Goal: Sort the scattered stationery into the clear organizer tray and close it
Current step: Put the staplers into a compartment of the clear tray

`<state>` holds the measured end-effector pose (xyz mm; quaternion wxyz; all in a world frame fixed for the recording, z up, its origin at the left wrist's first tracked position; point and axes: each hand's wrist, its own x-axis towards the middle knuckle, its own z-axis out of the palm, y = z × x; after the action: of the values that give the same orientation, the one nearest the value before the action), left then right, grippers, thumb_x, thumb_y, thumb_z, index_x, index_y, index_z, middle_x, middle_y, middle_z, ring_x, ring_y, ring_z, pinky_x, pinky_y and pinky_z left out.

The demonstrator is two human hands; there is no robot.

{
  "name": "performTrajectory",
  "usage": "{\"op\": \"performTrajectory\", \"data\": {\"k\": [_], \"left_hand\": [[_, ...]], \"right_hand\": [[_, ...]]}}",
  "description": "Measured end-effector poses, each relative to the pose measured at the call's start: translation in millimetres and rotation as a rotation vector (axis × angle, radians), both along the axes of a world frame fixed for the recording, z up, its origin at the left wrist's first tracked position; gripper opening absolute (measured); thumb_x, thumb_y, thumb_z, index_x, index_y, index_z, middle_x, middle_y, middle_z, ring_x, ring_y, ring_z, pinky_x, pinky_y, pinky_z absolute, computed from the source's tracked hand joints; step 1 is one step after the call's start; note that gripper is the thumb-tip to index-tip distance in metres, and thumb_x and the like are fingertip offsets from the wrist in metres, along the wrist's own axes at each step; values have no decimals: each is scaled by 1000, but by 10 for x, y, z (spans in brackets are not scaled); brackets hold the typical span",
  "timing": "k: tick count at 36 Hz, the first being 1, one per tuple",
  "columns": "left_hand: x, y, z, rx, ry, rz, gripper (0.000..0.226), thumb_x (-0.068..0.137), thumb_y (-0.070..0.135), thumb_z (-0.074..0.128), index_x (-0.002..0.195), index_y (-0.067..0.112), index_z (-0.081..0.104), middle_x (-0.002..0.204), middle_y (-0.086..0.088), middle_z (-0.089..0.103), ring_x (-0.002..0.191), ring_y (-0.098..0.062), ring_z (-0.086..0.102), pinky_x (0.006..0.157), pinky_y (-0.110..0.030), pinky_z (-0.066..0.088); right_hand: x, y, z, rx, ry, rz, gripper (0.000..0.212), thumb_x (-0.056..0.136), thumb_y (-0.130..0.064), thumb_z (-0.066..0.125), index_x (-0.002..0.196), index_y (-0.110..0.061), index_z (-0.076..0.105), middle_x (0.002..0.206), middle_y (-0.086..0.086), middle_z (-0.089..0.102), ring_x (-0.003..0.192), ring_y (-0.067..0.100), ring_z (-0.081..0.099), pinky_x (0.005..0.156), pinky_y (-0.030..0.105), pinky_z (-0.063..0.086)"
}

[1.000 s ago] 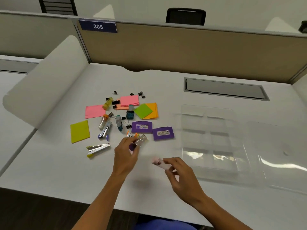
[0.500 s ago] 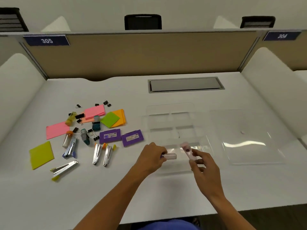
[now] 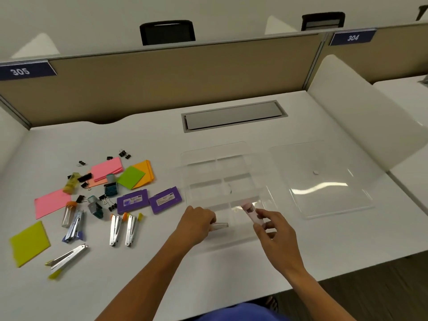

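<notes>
Over the near edge of the clear organizer tray (image 3: 228,179), both hands work side by side. Left hand (image 3: 196,224): fingers curled around one end of a small silver stapler (image 3: 220,225), whose free end pokes out to the right of the knuckles, over the tray's near-left compartment. Right hand (image 3: 275,232): thumb and fingers pinch a small pink-tipped stapler (image 3: 251,212), tilted, its tip pointing away from the fingers over the near-right compartment. Cannot tell whether either stapler touches the tray floor.

Tray compartments beyond the fingers look bare apart from a small dark mark near the middle. Clear lid (image 3: 324,179) lies flat on the white bench (image 3: 231,274) to the right of the right hand, just beside the tray.

Left of the left hand, loose stationery:
- two purple boxes (image 3: 148,201) side by side, nearest the fingers;
- two silver staplers (image 3: 122,228) lying parallel, close to the boxes;
- further left, one stapler with a purple base (image 3: 75,228) and one with yellow ends (image 3: 66,259);
- pink, green, orange and yellow sticky-note pads (image 3: 130,176);
- black binder clips (image 3: 125,154), scattered;
- small capped bottles (image 3: 68,213) among the clips.
</notes>
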<state>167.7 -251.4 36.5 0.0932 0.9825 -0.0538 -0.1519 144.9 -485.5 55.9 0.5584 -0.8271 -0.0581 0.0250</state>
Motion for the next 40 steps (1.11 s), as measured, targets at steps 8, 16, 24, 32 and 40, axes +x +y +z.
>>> {"op": "performTrajectory", "data": {"k": [8,16,24,32,40], "left_hand": [[-16,54,-60,-133,34,71,34,91,26,66,125,24,62,123,-1,65,107,-20,59,100,-30,44],[-305,276,-33,-458,-253,296,30,95,18,59,124,20,62,129,0,61,117,-16,55,105,-29,41],[-801,547,-128,-558,-438,483,28,88,10,68,115,15,66,116,-2,66,94,-9,60,86,-17,47],[-1247,701,-249,-602,-435,681,26,88,16,68,112,23,67,118,8,63,88,-3,62,77,-7,45],[-1520,798,-331,-626,-467,814,25,88,17,68,111,25,67,119,11,62,91,-2,62,77,-4,44]], "right_hand": [[106,243,14,-55,-39,61,35,90,-10,69,120,-28,62,109,-13,61,90,4,63,71,19,56],[396,534,-11,-437,-107,273,33,94,-24,63,127,-25,61,119,-11,61,108,8,54,91,16,43],[596,875,-8,-977,-223,554,42,89,-5,62,130,-17,56,127,3,58,116,21,51,91,31,51],[542,1048,27,-1302,-259,564,13,88,-7,59,99,-14,62,94,5,63,93,24,56,74,30,34],[565,1124,16,-1384,-236,615,18,87,-7,57,101,-16,64,98,2,67,107,27,52,86,34,40]]}}
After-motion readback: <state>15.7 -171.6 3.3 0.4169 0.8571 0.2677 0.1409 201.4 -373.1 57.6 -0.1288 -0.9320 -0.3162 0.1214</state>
